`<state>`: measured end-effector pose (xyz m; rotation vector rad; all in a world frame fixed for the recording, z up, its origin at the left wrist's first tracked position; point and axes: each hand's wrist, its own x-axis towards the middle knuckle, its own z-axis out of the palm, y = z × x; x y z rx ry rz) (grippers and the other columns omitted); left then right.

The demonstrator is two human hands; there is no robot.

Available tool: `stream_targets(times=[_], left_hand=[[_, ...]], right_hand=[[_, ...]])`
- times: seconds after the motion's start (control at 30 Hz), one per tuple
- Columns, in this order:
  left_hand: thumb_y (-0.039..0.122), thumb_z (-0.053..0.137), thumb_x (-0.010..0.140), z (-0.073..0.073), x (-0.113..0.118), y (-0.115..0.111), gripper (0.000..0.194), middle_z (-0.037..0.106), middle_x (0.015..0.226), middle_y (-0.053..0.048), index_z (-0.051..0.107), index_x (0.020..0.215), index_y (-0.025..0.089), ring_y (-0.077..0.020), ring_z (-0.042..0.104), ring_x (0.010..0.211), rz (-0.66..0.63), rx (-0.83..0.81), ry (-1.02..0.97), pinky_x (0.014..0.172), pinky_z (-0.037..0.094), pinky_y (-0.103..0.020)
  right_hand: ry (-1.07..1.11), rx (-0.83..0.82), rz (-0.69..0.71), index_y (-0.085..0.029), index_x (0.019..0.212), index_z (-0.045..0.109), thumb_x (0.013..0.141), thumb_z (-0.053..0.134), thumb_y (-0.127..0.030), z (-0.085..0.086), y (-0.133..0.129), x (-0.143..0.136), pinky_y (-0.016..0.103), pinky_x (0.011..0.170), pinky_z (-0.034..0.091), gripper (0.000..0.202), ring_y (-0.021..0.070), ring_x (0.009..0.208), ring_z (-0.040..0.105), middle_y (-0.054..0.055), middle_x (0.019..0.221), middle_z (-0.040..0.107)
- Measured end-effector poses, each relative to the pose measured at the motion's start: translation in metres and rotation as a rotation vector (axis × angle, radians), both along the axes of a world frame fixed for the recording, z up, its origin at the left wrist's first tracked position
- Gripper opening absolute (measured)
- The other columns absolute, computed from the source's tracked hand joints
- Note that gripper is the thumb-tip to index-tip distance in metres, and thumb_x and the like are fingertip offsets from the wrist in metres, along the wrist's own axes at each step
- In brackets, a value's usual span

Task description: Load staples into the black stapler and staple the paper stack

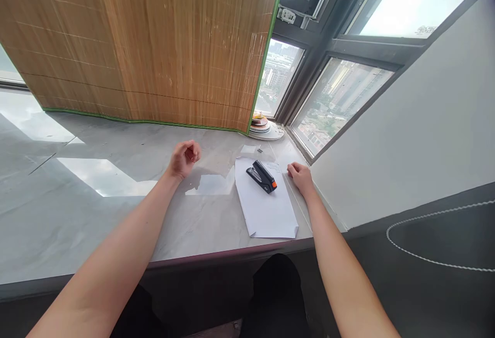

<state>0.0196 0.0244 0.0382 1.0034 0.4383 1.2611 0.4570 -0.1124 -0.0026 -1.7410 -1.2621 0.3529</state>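
My left hand [185, 158] is over the grey marble-look sill, its fingers curled into a loose fist with nothing visible in it. To the right lies a stack of white paper [266, 214], its front corners slightly bent up. On the paper rests a black stapler [262, 176] with an orange button, lying at a slant. My right hand [300, 177] is at the paper's right edge, fingers curled closed, and nothing sticks out of it. Just behind the paper is a small dark piece [260, 150], perhaps a strip of staples. Neither hand touches the stapler.
A bamboo mat [174, 49] with green edging stands behind the sill [104, 224]. Stacked plates or discs [266, 131] sit in the window corner. A white wall [417, 111] closes off the right, and a white beaded cord [421, 263] hangs at lower right.
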Motion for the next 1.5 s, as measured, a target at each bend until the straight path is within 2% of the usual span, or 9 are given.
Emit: stream_targets(times=[0.17, 0.3, 0.47, 0.93, 1.07, 1.17, 1.27, 1.37, 1.5], left_hand=[[0.034, 0.071, 0.08, 0.001, -0.001, 0.0, 0.03, 0.052, 0.057, -0.002, 0.059, 0.057, 0.019, -0.0096, 0.045, 0.047, 0.016, -0.015, -0.035, 0.046, 0.036, -0.023], [0.032, 0.067, 0.076, 0.001, -0.003, 0.002, 0.02, 0.058, 0.061, -0.003, 0.067, 0.062, 0.018, -0.0099, 0.046, 0.047, 0.0, 0.003, -0.041, 0.046, 0.037, -0.024], [0.025, 0.064, 0.065, -0.002, -0.002, 0.004, 0.013, 0.066, 0.063, -0.007, 0.073, 0.065, 0.016, -0.0111, 0.049, 0.045, 0.04, -0.005, 0.009, 0.044, 0.036, -0.024], [0.019, 0.061, 0.067, 0.009, -0.002, -0.024, 0.02, 0.075, 0.074, -0.009, 0.081, 0.071, 0.017, -0.0109, 0.05, 0.05, 0.246, 0.04, 0.089, 0.049, 0.04, -0.027], [0.018, 0.061, 0.07, 0.028, -0.047, -0.043, 0.019, 0.074, 0.076, -0.007, 0.078, 0.076, 0.02, -0.0166, 0.063, 0.06, 0.461, 0.004, 0.185, 0.058, 0.051, -0.029], [0.02, 0.062, 0.076, 0.03, -0.121, -0.055, 0.016, 0.074, 0.08, -0.011, 0.078, 0.077, 0.02, -0.029, 0.073, 0.085, 0.764, 0.105, 0.538, 0.08, 0.06, -0.041], [0.025, 0.067, 0.079, 0.015, -0.192, -0.073, 0.034, 0.072, 0.131, -0.022, 0.079, 0.11, 0.019, -0.0473, 0.053, 0.14, 1.021, 0.015, 1.28, 0.108, 0.049, -0.063], [0.045, 0.053, 0.097, -0.008, -0.227, -0.091, 0.065, 0.039, 0.168, -0.028, 0.058, 0.153, 0.013, -0.0556, 0.023, 0.159, 0.881, -0.203, 1.805, 0.118, 0.024, -0.081], [0.051, 0.034, 0.105, -0.025, -0.229, -0.099, 0.071, 0.029, 0.172, -0.03, 0.044, 0.164, 0.013, -0.0564, 0.019, 0.16, 0.787, -0.183, 2.009, 0.119, 0.013, -0.084]], right_hand=[[-0.374, 0.076, -0.116, -0.025, 0.085, 0.067, 0.094, 0.056, -0.042, 0.009, 0.003, -0.015, 0.036, 0.08, 0.05, 0.022, 0.0211, 0.07, 0.06, 0.002, 0.073, 0.067], [-0.418, 0.056, 0.083, -0.023, 0.121, 0.07, 0.096, 0.055, -0.043, 0.015, 0.026, -0.033, 0.043, 0.102, 0.053, 0.035, 0.0281, 0.113, 0.068, 0.012, 0.12, 0.074], [-0.497, -0.227, 0.305, -0.017, 0.164, 0.041, 0.107, 0.041, -0.048, 0.008, 0.068, -0.062, 0.047, 0.132, 0.027, 0.065, 0.0275, 0.163, 0.029, 0.014, 0.175, 0.033], [-0.736, -0.41, 0.318, -0.013, 0.167, 0.035, 0.113, 0.032, -0.041, 0.002, 0.11, -0.185, 0.057, 0.134, 0.016, 0.061, 0.0297, 0.166, 0.021, 0.017, 0.177, 0.025], [-0.714, -0.346, 0.355, -0.009, 0.165, 0.038, 0.111, 0.035, -0.039, 0.002, 0.12, -0.241, 0.061, 0.132, 0.018, 0.061, 0.0333, 0.165, 0.025, 0.022, 0.176, 0.028], [-0.666, -0.288, 0.385, -0.006, 0.163, 0.04, 0.11, 0.037, -0.037, 0.001, 0.128, -0.286, 0.063, 0.131, 0.018, 0.062, 0.036, 0.164, 0.026, 0.025, 0.174, 0.029], [-0.592, -0.221, 0.408, -0.003, 0.163, 0.039, 0.111, 0.037, -0.038, -0.001, 0.134, -0.337, 0.063, 0.132, 0.016, 0.063, 0.0359, 0.163, 0.026, 0.025, 0.174, 0.029], [-0.542, -0.193, 0.42, 0.0, 0.164, 0.036, 0.112, 0.033, -0.039, -0.001, 0.137, -0.388, 0.061, 0.133, 0.012, 0.065, 0.0356, 0.164, 0.023, 0.024, 0.175, 0.028], [-0.495, -0.192, 0.449, -0.006, 0.166, 0.037, 0.111, 0.034, -0.037, 0.002, 0.139, -0.439, 0.061, 0.132, 0.012, 0.064, 0.0368, 0.164, 0.021, 0.018, 0.176, 0.028]])
